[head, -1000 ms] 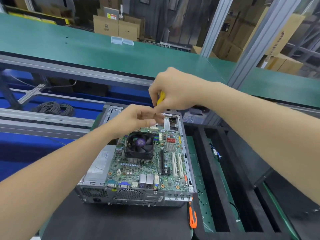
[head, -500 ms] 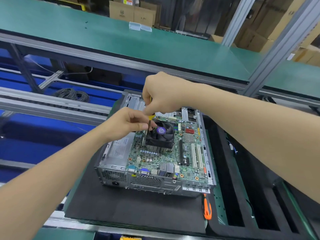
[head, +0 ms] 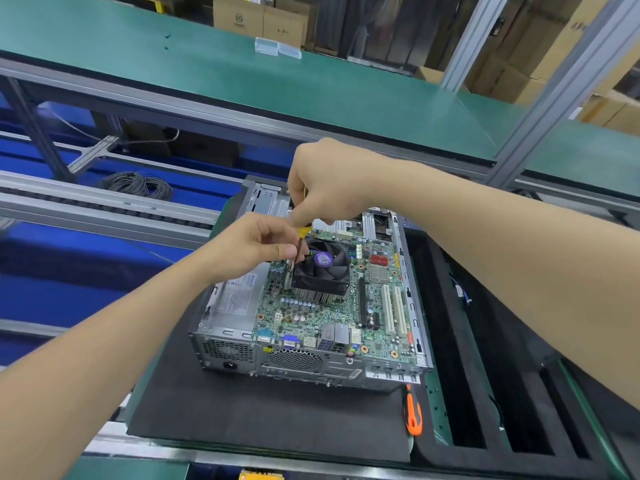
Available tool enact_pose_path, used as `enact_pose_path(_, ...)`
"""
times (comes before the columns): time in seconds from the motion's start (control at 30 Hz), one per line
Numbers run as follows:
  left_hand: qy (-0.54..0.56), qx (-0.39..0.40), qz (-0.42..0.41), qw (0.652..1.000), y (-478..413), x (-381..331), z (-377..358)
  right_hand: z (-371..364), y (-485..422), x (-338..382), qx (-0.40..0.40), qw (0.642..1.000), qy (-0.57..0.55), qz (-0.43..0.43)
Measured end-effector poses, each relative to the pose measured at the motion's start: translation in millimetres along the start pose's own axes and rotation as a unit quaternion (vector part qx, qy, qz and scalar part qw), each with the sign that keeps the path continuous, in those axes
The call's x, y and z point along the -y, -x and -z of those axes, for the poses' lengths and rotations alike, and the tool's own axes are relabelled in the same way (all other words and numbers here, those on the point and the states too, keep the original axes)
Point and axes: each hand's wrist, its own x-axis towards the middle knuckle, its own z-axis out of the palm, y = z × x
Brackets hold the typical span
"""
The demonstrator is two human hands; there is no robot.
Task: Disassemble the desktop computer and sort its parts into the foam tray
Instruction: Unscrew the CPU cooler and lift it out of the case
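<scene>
At the centre of the frame the desktop computer (head: 294,362) lies flat on a matte black foam mat (head: 242,410), its lid off. Its grey sheet-metal case is a long box whose long axis runs from the lower middle toward the upper middle of the frame, and the perforated rear panel with its ports faces the viewer. Inside lie a green motherboard (head: 377,327) crowded with small parts, a silver power supply (head: 235,299) on the left side, and a square black cooler fan (head: 325,268) over ribbed metal fins (head: 318,296).

A yellow-handled screwdriver (head: 304,232) stands nearly upright, its thin steel shaft pointing down at the fan's left edge. The right hand (head: 329,181) is curled round the handle from above; the left hand (head: 256,244) pinches the shaft between thumb and fingertips.

Right of the case stands the black foam tray (head: 502,462), cut into long narrow slots that run the same way as the case. An orange-handled tool (head: 414,415) lies between the case's near right corner and the tray.
</scene>
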Motion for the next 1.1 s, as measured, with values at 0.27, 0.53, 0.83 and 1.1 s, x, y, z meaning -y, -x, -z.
enact_pose_path(0.27, 0.003, 0.008, -0.005, 1.0, 4.4, 5.3, 2.0, -2.5, -0.4, 2.6, 0.002, 1.0, -0.005, -0.007)
enact_pose_path(0.53, 0.012, 0.007, 0.0, 1.0, 2.2, 5.7, 3.2, -2.3, -3.6, 5.4, 0.005, 1.0, 0.011, -0.008)
enact_pose_path(0.83, 0.008, 0.011, 0.0, 1.0, 0.0, 10.3, 4.3, -2.1, -5.4, 8.0, 0.011, 1.0, 0.023, -0.014)
enact_pose_path(1.1, 0.037, 0.074, -0.02, 0.996, -3.9, 0.4, 11.6, -6.8, -4.8, 19.5, 0.06, 0.997, 0.038, -0.027)
